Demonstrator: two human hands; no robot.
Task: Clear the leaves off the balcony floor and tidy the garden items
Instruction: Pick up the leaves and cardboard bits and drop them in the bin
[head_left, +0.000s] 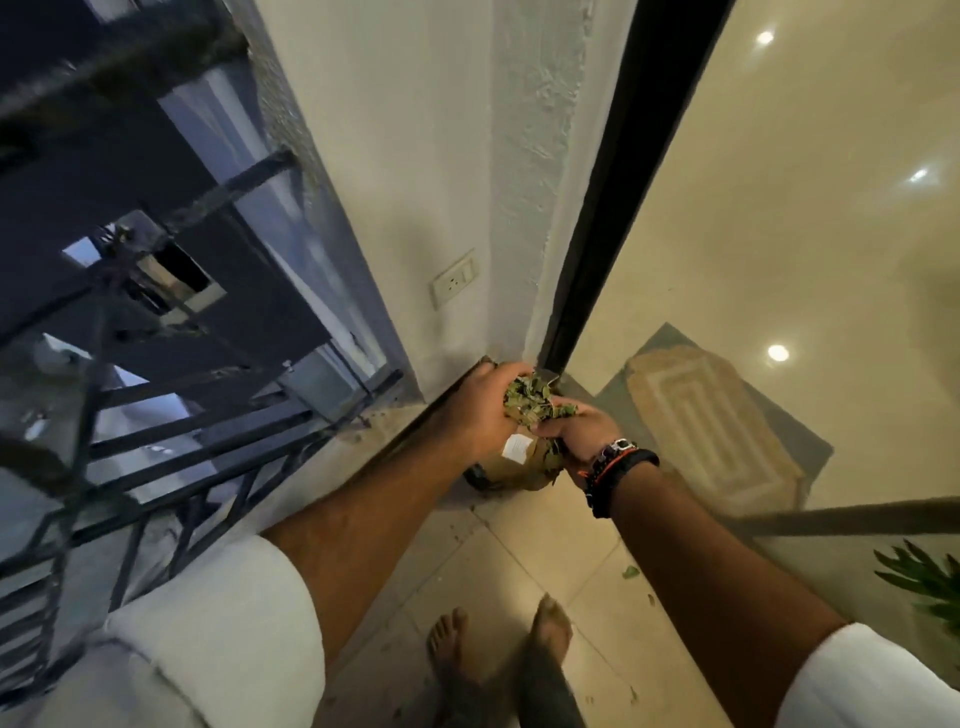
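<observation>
Both hands curled round one clump of leaves (524, 400), L hand (485, 402) and R hand (579, 428) cupping it together. Brown paper bag (522, 465) sits right below, in floor (524, 561) corner by wall (415, 208).

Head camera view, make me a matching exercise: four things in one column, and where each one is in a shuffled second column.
Things:
1. bunch of leaves
2. brown bag
3. wall socket
4. loose leaf

Places:
A. on the floor tile under the right forearm
B. held between the left hand and right hand
C. on the white wall above the hands
D. on the floor in the corner, under the hands

Pairs: 1-B, 2-D, 3-C, 4-A
</observation>
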